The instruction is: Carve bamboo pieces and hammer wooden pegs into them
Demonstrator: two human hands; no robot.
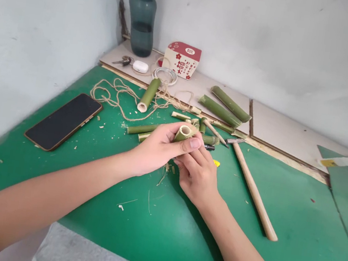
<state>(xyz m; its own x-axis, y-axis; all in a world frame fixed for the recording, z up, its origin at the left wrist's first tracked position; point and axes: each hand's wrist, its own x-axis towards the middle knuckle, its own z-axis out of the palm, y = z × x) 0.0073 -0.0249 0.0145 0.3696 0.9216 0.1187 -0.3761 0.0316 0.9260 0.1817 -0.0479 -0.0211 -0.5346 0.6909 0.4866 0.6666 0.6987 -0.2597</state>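
Observation:
My left hand [157, 147] is wrapped round a short hollow piece of green bamboo [184, 133], its open end facing up and toward me. My right hand [196, 172] is just below and to the right of it, fingers curled up against the underside of the bamboo piece; what they grip, if anything, is hidden. Both hands hover over the green table mat [289, 250], with small shavings lying under them.
A wooden-handled hammer [253, 189] lies right of my hands. Several bamboo sections [149, 94] and twine [114, 92] lie behind them. A phone [64, 121] lies at left. A water bottle [141, 13], red-and-white box [182, 59], keys and earbud case [140, 66] are by the wall.

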